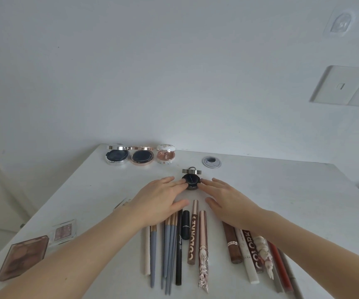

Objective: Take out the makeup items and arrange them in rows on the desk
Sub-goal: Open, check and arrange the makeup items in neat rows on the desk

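The small black round compact [190, 181] sits between both grips: left hand [159, 201] and right hand [228, 201] fingertips touch its opposite sides, fingers spread.

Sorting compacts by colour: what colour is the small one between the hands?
Black, seen in the head view.

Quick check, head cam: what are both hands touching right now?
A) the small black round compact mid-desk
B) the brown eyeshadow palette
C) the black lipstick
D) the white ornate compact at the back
A: the left hand and right hand have fingertips on either side of the small black round compact, open, mid-desk.
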